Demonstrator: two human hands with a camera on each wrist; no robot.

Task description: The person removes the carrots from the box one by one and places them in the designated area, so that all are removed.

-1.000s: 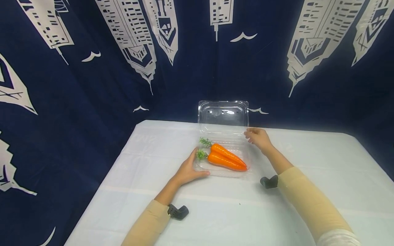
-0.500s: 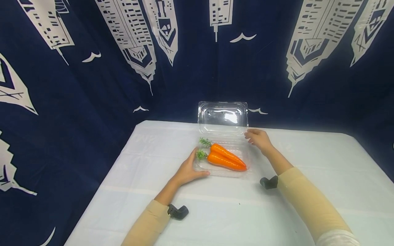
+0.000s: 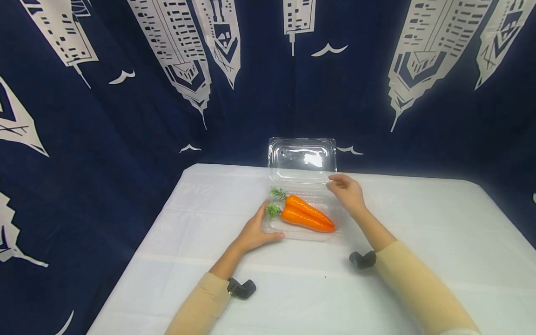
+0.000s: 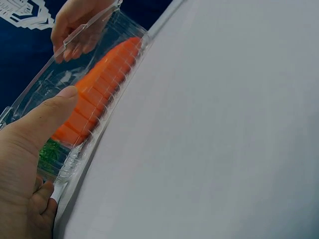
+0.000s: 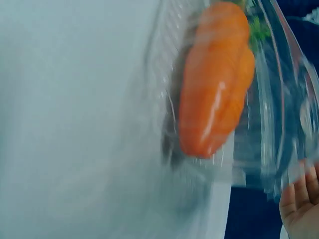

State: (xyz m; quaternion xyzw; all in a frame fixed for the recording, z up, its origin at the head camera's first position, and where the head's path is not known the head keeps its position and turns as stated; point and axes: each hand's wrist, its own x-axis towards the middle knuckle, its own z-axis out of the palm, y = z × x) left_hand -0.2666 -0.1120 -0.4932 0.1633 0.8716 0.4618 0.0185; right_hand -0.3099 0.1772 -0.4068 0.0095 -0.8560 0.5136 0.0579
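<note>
A clear plastic clamshell container (image 3: 310, 238) lies on the table with its lid (image 3: 302, 153) raised at the far side. Two orange carrots (image 3: 309, 215) with green tops lie side by side in its base, tips to the right. My left hand (image 3: 254, 232) holds the left end of the base, the thumb along the near side and the fingers around the left edge. At the far right corner, by the hinge, is my right hand (image 3: 348, 191), its fingers loosely bent against the lid's edge. The right wrist view is blurred, and firm contact there is hard to see.
A white-covered table (image 3: 418, 223) spreads around the container. Behind it hangs a dark blue cloth (image 3: 251, 116) printed with white buildings. Dark wrist-worn devices, one on the left wrist (image 3: 242, 289) and one on the right wrist (image 3: 362, 260), jut inward over the table.
My right hand has shifted slightly left, its fingers now overlapping the lid's lower right corner. The left hand, the carrots and the raised lid look almost unchanged.
</note>
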